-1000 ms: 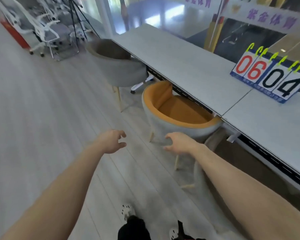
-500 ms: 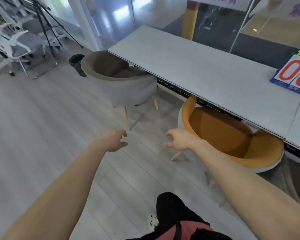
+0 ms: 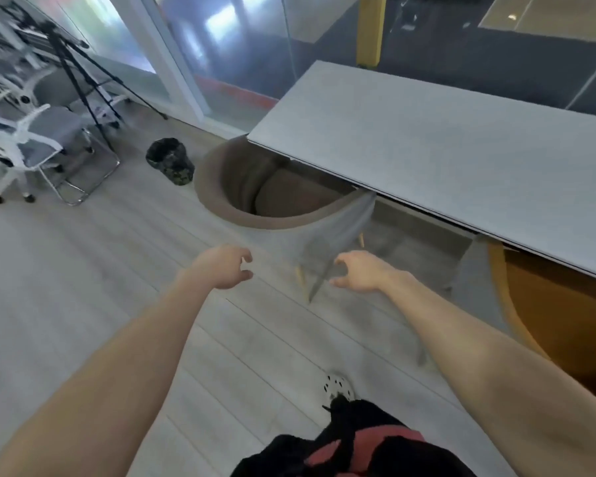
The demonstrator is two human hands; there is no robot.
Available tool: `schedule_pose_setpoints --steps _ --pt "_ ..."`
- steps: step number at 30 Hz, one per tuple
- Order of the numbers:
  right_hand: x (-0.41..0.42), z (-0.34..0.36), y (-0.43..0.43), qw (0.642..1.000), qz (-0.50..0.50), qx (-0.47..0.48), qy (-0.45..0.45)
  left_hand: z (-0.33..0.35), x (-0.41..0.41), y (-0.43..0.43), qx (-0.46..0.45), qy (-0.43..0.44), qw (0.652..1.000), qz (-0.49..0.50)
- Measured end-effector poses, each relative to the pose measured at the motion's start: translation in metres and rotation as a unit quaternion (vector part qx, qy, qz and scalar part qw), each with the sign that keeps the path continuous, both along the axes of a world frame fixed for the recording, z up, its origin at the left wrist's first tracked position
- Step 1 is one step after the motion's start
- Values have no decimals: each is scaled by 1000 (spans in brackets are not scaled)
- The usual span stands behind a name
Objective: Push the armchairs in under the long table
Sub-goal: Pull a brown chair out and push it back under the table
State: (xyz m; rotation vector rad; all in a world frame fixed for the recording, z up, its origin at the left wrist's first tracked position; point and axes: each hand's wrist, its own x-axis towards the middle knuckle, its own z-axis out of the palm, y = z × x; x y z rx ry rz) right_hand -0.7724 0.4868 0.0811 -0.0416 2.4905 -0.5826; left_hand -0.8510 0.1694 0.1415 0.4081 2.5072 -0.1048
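A grey armchair with a brown inside (image 3: 327, 232) stands at the near end of the long pale table (image 3: 444, 153), its seat partly under the tabletop and its round back sticking out toward me. An orange-lined armchair (image 3: 547, 311) sits further right, mostly under the table edge. My left hand (image 3: 221, 266) and my right hand (image 3: 362, 271) reach forward just short of the grey chair's back, fingers curled and apart, holding nothing. Neither hand touches the chair.
A dark camouflage bin (image 3: 171, 161) stands on the floor left of the grey chair. White office chairs (image 3: 31, 139) and a black tripod (image 3: 80, 80) crowd the far left. Glass walls run behind the table. My shoe (image 3: 338, 387) is on the pale plank floor.
I have walked left from the orange armchair to the grey one; the view shifted so the grey chair now lies straight ahead. Both hands stay raised and empty.
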Motion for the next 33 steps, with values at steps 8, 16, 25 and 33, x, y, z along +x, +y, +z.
schedule_pose_setpoints --steps 8,16,25,33 --pt "-140 -12 -70 997 -73 2 25 -12 -195 -74 -5 10 996 -91" --pt "-206 -86 -161 982 -185 16 -29 -77 -376 -105 -71 -59 954 -285" --pt "-230 -113 -234 966 -174 167 -95 -156 -415 -133 -37 -26 867 -496" --pt "-227 -111 -230 966 -193 154 -73 -176 -419 -136 34 21 845 -533"
